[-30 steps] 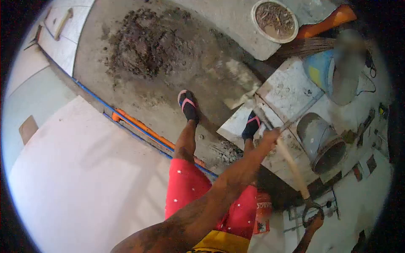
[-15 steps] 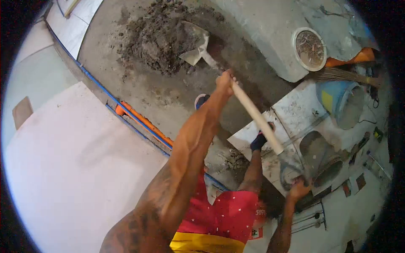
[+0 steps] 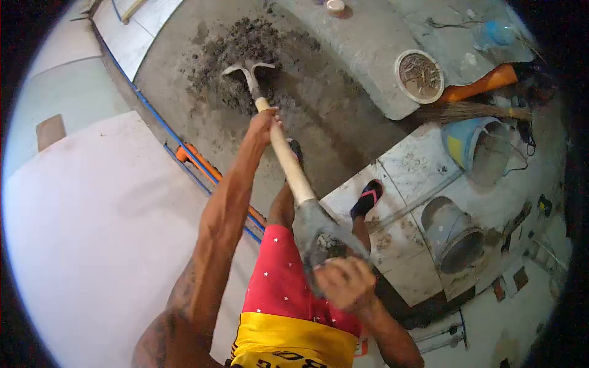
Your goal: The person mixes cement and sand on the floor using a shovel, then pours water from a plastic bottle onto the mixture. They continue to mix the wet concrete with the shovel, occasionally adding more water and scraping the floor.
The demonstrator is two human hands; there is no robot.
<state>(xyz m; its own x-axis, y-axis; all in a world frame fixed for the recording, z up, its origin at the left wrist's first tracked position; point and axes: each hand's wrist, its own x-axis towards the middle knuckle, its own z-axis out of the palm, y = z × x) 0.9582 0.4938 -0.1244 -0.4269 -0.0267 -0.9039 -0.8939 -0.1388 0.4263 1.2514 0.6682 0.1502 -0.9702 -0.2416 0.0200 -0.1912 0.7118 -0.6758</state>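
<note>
A shovel (image 3: 288, 162) with a pale wooden shaft runs from the dark heap of wet mortar (image 3: 211, 73) back towards my body. Its blade rests in the heap, so only the upper edge and the neck show. My left hand (image 3: 268, 124) is wrapped round the shaft just behind the neck. At the near end, my right hand (image 3: 346, 282) closes on the grip of the grey, mortar-smeared handle. That hand is slightly blurred and sits in front of my red shorts.
A white bucket of debris (image 3: 420, 76) stands at upper right, near a straw broom (image 3: 466, 112). Below it are a blue bucket (image 3: 457, 147) and a grey bucket (image 3: 438, 221) on floor tiles (image 3: 405, 242). Blue tubing (image 3: 150, 110) and an orange pipe (image 3: 205, 165) run along the left.
The shovel has swung round, its blade moving left into the heap and its handle coming in towards my body. Both hands have moved left with it, still holding on.
</note>
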